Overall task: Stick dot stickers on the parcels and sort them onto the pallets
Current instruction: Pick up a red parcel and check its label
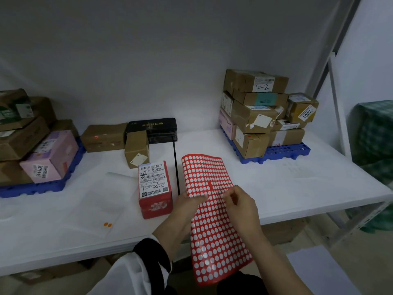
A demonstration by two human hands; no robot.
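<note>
White tabletop (297, 188) in front of a plain white wall (148, 60). Low in the middle, near 6 o'clock, two bare hands close together. Left hand (189, 204) curled round the left edge of the red sticker sheet (210, 175), thumb on top. Right hand (240, 201) just beside it, fingertips pinching at the face of the sheet, among the white dots. Cannot tell if a dot sits between those fingertips. Top end of the sheet reaching toward 12 o'clock over the tabletop, bottom end hanging past the front edge.

At 9 o'clock from the hands, very near, a red parcel (155, 188) lying flat on the tabletop, big white label on top. Between parcel and sheet, a thin black strip (176, 167) pointing to 12 o'clock. Further off at 11 o'clock, a small brown box (136, 149) standing up, with a wider brown box (104, 137) and a black box (153, 129) behind it. At 8 o'clock, two orange dots (107, 224) on the tabletop.

Far out at 9 o'clock, a blue pallet (42, 186) with brown boxes and a pink parcel (51, 156) on it. At 2 o'clock, a second blue pallet (287, 153) with a tall pile of parcels (253, 116). At 3 o'clock, past the end of the tabletop, something green and checked (374, 133).
</note>
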